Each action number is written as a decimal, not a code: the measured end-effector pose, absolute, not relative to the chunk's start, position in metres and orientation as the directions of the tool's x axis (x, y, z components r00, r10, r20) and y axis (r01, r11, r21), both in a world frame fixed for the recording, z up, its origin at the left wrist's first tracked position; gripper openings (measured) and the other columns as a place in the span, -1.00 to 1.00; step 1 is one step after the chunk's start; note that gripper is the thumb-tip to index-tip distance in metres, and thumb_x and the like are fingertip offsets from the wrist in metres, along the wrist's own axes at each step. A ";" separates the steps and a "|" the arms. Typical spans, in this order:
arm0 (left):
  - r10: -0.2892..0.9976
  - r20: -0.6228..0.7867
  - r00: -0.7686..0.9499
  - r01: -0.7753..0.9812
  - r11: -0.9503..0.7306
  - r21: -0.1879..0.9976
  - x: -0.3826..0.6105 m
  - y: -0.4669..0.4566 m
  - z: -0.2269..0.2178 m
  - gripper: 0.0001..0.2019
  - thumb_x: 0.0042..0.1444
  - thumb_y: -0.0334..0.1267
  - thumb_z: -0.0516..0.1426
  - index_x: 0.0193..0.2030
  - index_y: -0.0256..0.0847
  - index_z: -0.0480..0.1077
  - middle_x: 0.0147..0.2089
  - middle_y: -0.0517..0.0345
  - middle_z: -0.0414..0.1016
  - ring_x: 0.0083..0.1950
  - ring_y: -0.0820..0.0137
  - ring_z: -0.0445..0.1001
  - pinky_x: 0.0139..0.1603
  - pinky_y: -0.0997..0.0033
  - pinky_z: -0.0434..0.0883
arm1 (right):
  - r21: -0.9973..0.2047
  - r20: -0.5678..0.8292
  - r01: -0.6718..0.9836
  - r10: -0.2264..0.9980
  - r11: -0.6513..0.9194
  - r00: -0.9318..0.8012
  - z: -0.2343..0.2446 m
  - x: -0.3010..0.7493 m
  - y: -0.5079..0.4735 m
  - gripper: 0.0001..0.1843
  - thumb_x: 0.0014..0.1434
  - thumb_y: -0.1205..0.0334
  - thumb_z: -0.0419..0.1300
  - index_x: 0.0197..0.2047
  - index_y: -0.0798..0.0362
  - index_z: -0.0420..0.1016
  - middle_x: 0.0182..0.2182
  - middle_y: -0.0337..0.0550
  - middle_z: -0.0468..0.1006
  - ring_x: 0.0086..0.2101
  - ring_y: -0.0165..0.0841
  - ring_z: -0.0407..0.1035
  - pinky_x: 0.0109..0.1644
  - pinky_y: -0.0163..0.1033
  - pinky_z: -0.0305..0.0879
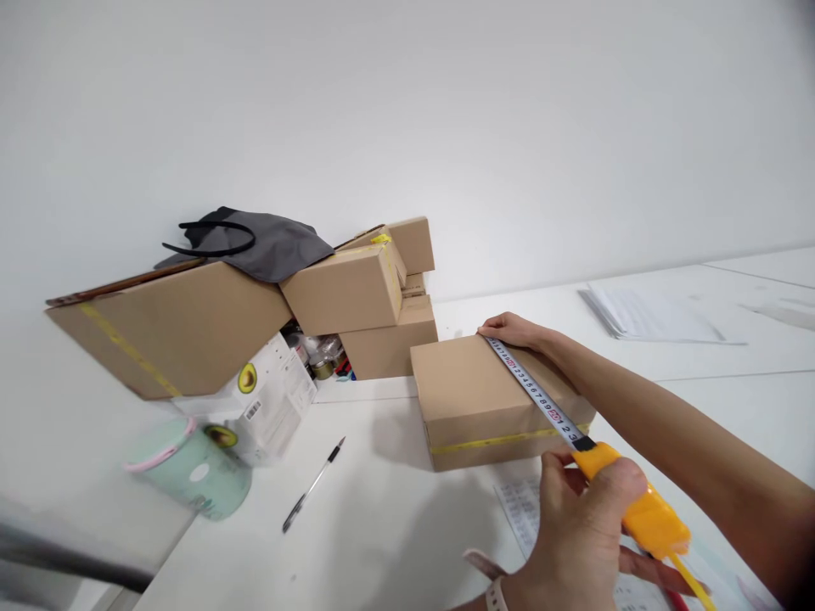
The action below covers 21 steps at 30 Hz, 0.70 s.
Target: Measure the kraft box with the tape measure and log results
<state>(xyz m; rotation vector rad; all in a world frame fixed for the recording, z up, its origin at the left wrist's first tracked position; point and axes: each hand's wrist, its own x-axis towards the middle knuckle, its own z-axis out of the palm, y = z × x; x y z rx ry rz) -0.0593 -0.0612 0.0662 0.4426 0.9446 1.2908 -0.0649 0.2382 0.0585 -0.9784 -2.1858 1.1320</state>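
Observation:
A closed brown cardboard box (471, 382) with yellow tape along its side lies on the white table. Across its top runs the marked metal blade of a tape measure (649, 509), slanting from the far edge down toward me. My left hand (573, 526), a pale band at the wrist, grips the orange case just off the near edge, thumb on top. At the box's far edge my right hand (513, 329) holds the blade's end, its fingertips partly hidden. A yellow strap hangs from the case.
A pen (313, 485) lies left of the box, near a mint-green bucket (210, 471) and a white avocado-print carton (273, 407). Stacked cardboard boxes (347, 293) and grey cloth (280, 242) stand against the wall. Papers (649, 314) lie back right; a printed sheet (519, 509) is in front.

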 end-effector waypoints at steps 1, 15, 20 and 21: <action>0.939 -0.344 -0.014 -0.610 0.264 0.747 -0.058 -0.061 0.066 -0.37 -0.28 0.09 0.38 -0.12 -0.20 0.31 -0.13 0.05 0.39 -0.33 0.36 0.52 -0.56 0.46 0.48 | -0.830 0.084 0.376 0.759 0.412 -0.646 0.057 -0.065 0.240 -0.60 -0.07 -0.14 0.38 -0.53 0.04 0.49 -0.54 -0.20 0.49 -0.47 -0.32 0.30 -0.33 -0.20 0.27; 0.954 -0.294 -0.057 -0.549 0.216 0.807 -0.066 -0.063 0.064 -0.45 -0.12 0.07 0.34 -0.07 -0.17 0.31 -0.15 0.08 0.43 -0.27 0.29 0.55 -0.51 0.41 0.50 | -0.792 0.114 0.415 0.776 0.448 -0.620 0.065 -0.067 0.230 -0.63 -0.01 -0.10 0.36 -0.51 0.04 0.53 -0.50 -0.17 0.51 -0.35 -0.25 0.34 -0.17 -0.16 0.27; 0.975 -0.221 -0.008 -0.471 0.191 0.861 -0.088 -0.078 0.070 -0.44 -0.13 0.11 0.32 -0.10 -0.21 0.33 -0.24 0.10 0.44 -0.36 0.28 0.57 -0.55 0.45 0.43 | -0.836 0.158 0.380 0.836 0.397 -0.525 0.081 -0.051 0.218 -0.54 0.05 -0.24 0.32 -0.33 0.04 0.60 -0.31 -0.07 0.63 -0.22 -0.17 0.41 -0.08 -0.14 0.30; 0.981 -0.193 0.004 -0.452 0.173 0.875 -0.095 -0.086 0.070 -0.43 -0.13 0.11 0.33 -0.09 -0.22 0.35 -0.23 0.09 0.45 -0.36 0.27 0.57 -0.54 0.44 0.44 | -0.846 0.181 0.364 0.852 0.389 -0.491 0.085 -0.042 0.217 -0.49 0.11 -0.28 0.25 -0.25 0.03 0.61 -0.21 -0.03 0.64 -0.17 -0.16 0.42 -0.05 -0.14 0.30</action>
